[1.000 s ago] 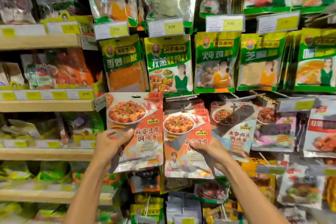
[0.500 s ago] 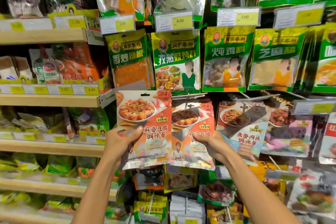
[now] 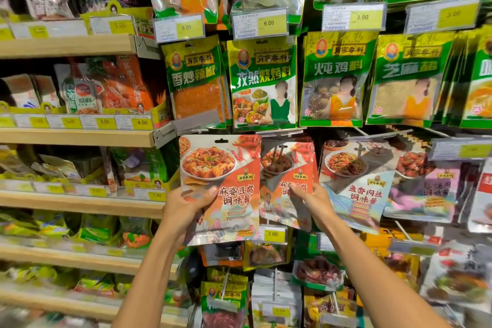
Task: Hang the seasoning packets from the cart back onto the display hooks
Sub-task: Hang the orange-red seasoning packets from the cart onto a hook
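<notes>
My left hand (image 3: 186,208) grips an orange mapo tofu seasoning packet (image 3: 226,184) by its lower left side, thumb on the front. The packet is upright in front of the display, its hang hole at the top free of any hook. My right hand (image 3: 310,201) pinches the lower part of a matching orange packet (image 3: 288,168) that hangs on a display hook (image 3: 279,134) just to the right. The held packet overlaps the hanging one's left edge.
Green seasoning packets (image 3: 263,82) hang in a row above, with price tags (image 3: 259,22) over them. More hanging packets (image 3: 356,176) fill the right and the rows below. Wooden shelves (image 3: 77,138) with bagged goods run along the left.
The view has moved closer to the display. My left hand has brought its packet right, against the hanging one. My right hand has shifted up the hanging packet.
</notes>
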Demonstrator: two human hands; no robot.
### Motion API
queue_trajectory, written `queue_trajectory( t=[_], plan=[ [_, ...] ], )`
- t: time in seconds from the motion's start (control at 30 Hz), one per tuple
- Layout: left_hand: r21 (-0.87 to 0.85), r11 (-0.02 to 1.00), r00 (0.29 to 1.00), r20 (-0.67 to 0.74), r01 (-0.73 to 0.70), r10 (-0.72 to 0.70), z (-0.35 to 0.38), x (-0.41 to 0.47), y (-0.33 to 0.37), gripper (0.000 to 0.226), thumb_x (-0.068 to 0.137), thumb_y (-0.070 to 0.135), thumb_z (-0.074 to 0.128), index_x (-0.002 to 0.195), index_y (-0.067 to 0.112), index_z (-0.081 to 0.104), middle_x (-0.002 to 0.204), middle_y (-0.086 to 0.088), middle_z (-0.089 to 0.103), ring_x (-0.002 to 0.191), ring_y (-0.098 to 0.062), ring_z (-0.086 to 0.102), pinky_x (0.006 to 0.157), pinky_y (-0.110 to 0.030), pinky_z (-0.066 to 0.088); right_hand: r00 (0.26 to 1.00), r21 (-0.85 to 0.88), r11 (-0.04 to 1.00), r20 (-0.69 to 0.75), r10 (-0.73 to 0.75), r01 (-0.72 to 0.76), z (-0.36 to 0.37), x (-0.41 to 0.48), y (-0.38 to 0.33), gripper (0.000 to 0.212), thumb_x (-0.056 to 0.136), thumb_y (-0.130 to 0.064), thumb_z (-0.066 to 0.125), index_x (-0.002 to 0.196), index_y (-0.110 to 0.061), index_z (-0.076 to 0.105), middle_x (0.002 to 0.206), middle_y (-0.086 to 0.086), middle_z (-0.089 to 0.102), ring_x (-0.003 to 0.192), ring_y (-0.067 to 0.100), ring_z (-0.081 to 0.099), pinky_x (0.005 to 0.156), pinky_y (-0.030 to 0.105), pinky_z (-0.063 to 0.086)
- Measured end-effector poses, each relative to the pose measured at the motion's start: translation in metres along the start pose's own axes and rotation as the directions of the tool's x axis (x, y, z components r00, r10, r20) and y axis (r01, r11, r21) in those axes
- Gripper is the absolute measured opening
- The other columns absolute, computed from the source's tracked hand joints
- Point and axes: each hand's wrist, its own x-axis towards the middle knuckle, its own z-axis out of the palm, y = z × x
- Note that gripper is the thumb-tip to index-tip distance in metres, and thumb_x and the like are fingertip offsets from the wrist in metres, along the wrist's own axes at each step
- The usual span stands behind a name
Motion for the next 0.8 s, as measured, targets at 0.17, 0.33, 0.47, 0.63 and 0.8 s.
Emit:
queue_trajectory(
  t=[0.17, 0.33, 0.47, 0.63, 0.8],
  plan=[
    [-0.029, 0.999, 0.999, 0.037, 0.021, -0.02, 0.021, -0.006, -0.005, 0.024, 0.07, 0.014, 0.081, 0.064, 0.003, 0.061, 0.052, -0.008, 0.059, 0.041, -0.016, 0.047, 0.04, -0.019, 0.036, 0.9, -0.098, 0.925, -0.214, -0.381, 0.368, 0.005, -0.05, -0.006, 0.032, 0.089, -0.031, 0.064, 0.117, -0.023, 0.05, 0.115, -0.007, 0.056, 0.104, 0.01, 0.057, 0.081, 0.016, 0.044],
    [-0.005, 0.999, 0.987, 0.154, 0.038, -0.037, 0.06, -0.017, -0.009, 0.018, 0.07, 0.018, 0.082, 0.07, 0.005, 0.07, 0.072, -0.019, 0.07, 0.063, -0.027, 0.06, 0.06, -0.035, 0.045, 0.966, 0.205, 0.964, 0.162, -0.204, 0.169, 0.019, -0.064, -0.021, 0.056, 0.067, -0.046, 0.076, 0.111, -0.016, 0.062, 0.099, -0.003, 0.074, 0.092, 0.011, 0.07, 0.075, 0.024, 0.056],
    [0.107, 0.993, 0.97, 0.241, -0.047, 0.02, 0.073, -0.018, -0.004, 0.01, 0.077, 0.015, 0.076, 0.069, 0.011, 0.072, 0.065, -0.006, 0.072, 0.06, -0.016, 0.066, 0.057, -0.029, 0.051, 0.984, 0.253, 0.961, 0.112, -0.141, 0.109, 0.002, -0.054, -0.008, 0.038, 0.072, -0.027, 0.08, 0.103, -0.009, 0.064, 0.092, 0.007, 0.075, 0.085, 0.024, 0.073, 0.07, 0.034, 0.058],
    [0.426, 0.796, 0.866, -0.055, -0.431, 0.498, 0.065, 0.014, 0.073, 0.016, 0.089, 0.027, 0.063, 0.081, 0.017, 0.073, 0.073, 0.004, 0.072, 0.069, -0.011, 0.067, 0.07, -0.028, 0.053, 0.996, 0.228, 0.97, 0.021, -0.09, 0.082, -0.017, -0.033, -0.007, 0.017, 0.08, -0.011, 0.074, 0.093, -0.003, 0.066, 0.08, 0.007, 0.074, 0.07, 0.018, 0.071, 0.063, 0.031, 0.056],
    [0.662, 0.436, 0.555, -0.036, -0.61, 0.831, 0.086, 0.062, 0.163, 0.026, 0.098, 0.025, 0.046, 0.112, 0.011, 0.062, 0.104, -0.005, 0.066, 0.098, -0.021, 0.059, 0.081, -0.029, 0.042, 0.994, 0.139, 0.984, -0.022, -0.111, 0.113, -0.018, -0.02, -0.015, 0.011, 0.08, -0.01, 0.074, 0.075, -0.007, 0.065, 0.067, -0.001, 0.071, 0.056, 0.006, 0.066, 0.05, 0.017, 0.048]
  ],
)
